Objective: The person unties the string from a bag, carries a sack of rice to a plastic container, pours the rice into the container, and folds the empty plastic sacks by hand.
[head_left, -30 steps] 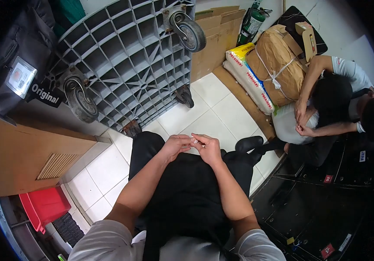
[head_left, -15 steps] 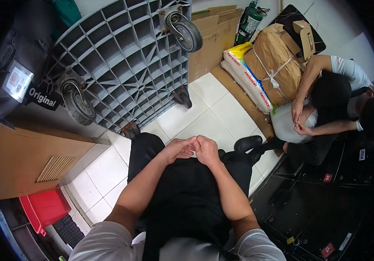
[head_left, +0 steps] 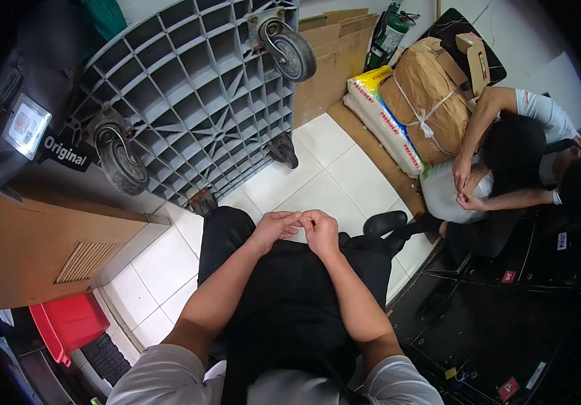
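My left hand and my right hand meet above my lap, over the dark apron. Their fingertips touch each other. The left fingers are bent and pressed together toward the right hand. On the right, thumb and fingers are closed in a pinch. Whether something small sits between the fingertips I cannot make out. Below the hands are my legs in dark trousers, with pale floor tiles beyond.
An upended grey platform trolley with wheels stands ahead. At right, a seated person has both hands together, near a rice sack and a tied paper-wrapped bundle. Dark lockers flank me; a red bin is at left.
My fingers have shifted slightly where they meet, the left hand's fingers now a little straighter. The other person's hands look much the same.
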`<state>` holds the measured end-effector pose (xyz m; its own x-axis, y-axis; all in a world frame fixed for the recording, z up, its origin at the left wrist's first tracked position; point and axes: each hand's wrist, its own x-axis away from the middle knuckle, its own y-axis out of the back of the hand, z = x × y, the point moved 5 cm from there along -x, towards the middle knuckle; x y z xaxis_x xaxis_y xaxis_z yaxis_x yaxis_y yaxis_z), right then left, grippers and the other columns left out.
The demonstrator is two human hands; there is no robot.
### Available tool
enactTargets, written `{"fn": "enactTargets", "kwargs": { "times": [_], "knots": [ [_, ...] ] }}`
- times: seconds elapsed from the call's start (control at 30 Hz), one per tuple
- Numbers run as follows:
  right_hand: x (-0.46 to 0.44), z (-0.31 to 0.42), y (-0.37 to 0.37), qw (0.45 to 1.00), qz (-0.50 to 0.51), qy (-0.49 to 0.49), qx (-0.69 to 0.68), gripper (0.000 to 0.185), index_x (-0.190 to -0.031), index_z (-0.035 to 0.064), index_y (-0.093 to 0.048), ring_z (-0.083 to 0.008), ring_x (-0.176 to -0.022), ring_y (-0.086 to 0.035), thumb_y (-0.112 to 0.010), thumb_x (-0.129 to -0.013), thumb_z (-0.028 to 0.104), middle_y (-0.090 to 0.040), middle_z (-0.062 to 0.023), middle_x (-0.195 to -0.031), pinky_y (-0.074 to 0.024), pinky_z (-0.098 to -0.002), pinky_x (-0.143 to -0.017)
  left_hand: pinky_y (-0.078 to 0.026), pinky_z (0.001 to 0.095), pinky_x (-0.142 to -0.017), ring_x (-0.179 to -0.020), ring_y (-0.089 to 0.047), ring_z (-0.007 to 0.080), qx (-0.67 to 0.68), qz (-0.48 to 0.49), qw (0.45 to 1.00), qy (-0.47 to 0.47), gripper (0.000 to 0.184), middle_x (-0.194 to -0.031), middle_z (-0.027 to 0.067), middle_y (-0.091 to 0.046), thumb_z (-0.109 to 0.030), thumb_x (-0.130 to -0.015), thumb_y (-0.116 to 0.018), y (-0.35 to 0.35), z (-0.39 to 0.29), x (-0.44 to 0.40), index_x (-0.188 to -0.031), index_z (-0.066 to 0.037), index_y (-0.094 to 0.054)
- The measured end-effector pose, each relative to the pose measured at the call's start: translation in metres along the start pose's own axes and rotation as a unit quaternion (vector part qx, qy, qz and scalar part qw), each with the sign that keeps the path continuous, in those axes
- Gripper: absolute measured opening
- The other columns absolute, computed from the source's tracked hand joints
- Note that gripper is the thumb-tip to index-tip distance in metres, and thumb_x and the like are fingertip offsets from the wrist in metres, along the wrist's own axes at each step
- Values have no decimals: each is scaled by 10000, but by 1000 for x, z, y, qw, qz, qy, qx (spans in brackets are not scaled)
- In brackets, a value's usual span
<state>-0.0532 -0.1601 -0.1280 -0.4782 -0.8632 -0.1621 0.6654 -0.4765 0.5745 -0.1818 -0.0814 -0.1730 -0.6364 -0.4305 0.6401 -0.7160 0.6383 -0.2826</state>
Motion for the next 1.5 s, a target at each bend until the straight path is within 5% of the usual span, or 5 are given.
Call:
{"fn": "enactTargets", "kwargs": {
  "times": [0.23,0.73,0.93,1.03,1.5],
  "knots": [
    [4,-11,-9,1000,3,28,6,174,-1055,31,-745,-235,-681,-691,-700,-889,59,-715,-160,-837,-519,-350,-605,-511,251,-767,-824,-635,98,-14,-32,999,-12,329,-987,18,-719,-338,-937,-713,7,6,-4,-1105,-56,-721],
    [9,-25,-8,981,143,-109,-67,225,-768,28,-675,-79,-597,-556,-883,-699,80,-643,-24,-650,-474,-259,-559,-526,255,-752,-821,-658,132,-25,86,995,50,239,-927,41,-707,-253,-970,-658,-3,24,-8,-1027,-27,-711],
    [8,0,-10,999,30,27,-8,210,-827,28,-602,-267,-680,-658,-787,-748,87,-677,-129,-787,-522,-371,-628,-495,273,-731,-784,-617,119,53,49,997,21,140,-841,9,-665,-217,-908,-728,-10,12,4,-861,-90,-692],
    [14,-7,-31,977,207,-37,22,216,-1067,85,-642,-446,-882,-648,-587,-868,147,-669,-230,-965,-543,-440,-761,-477,278,-677,-730,-599,114,-59,87,994,-33,117,-819,2,-672,-160,-835,-802,2,21,-11,-852,-88,-712],
    [29,-106,-101,940,296,-159,-55,466,-1354,101,-527,-414,-1061,-648,-515,-901,213,-681,-238,-1128,-510,-442,-907,-545,351,-674,-711,-699,215,-330,-34,935,-127,228,-770,128,-714,-252,-818,-691,21,47,-53,-890,-47,-760]
  ]
}}
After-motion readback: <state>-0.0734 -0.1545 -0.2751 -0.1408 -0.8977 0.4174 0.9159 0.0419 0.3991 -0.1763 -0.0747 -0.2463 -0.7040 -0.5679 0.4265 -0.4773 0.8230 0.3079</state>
